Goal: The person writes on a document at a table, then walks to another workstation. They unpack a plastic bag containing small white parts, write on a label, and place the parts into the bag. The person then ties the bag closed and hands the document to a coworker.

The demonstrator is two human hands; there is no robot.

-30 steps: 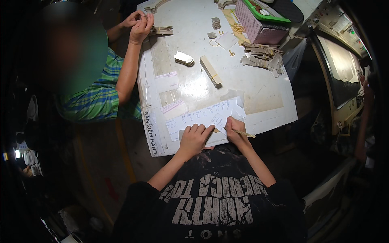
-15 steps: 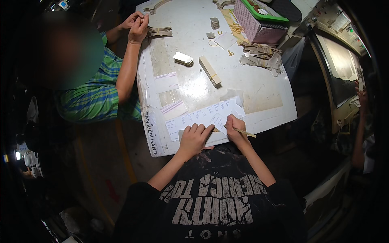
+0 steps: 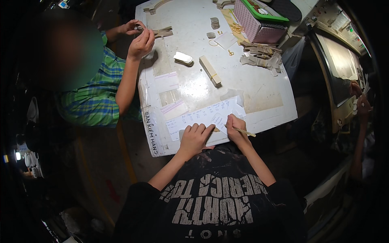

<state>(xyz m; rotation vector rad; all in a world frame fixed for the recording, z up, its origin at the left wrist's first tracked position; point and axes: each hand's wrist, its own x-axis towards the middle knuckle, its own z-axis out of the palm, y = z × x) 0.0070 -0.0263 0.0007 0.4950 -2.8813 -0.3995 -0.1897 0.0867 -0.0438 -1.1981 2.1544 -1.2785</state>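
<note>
At the near edge of the white table [image 3: 190, 87], my left hand [image 3: 195, 138] lies with its fingers stretched over a handwritten white sheet [image 3: 193, 118]. A small white slip [image 3: 217, 119] with writing rests on the sheet, beside my left fingertips. My right hand [image 3: 236, 130] is closed round a slim, light-coloured pen [image 3: 248, 133], its tail pointing right. The pen's tip is too small to make out, but it is close to the slip. Beyond my hands lie a long beige bundle [image 3: 210, 72] with a band round it and a stack of rounded white pieces [image 3: 183, 59].
Left of the table, a co-worker's hands [image 3: 142, 42] handle beige strips [image 3: 163, 32]. At the far right stand a pink box [image 3: 259, 28] and a pile of beige strips [image 3: 261, 56]. Small scissors [image 3: 231, 52] lie nearby. Another person's hands [image 3: 362, 101] work at the right rim.
The co-worker's hands on the left have come apart, one moving slightly right and down. At the right rim, the other person's hands have shifted. My hands show hardly any movement.
</note>
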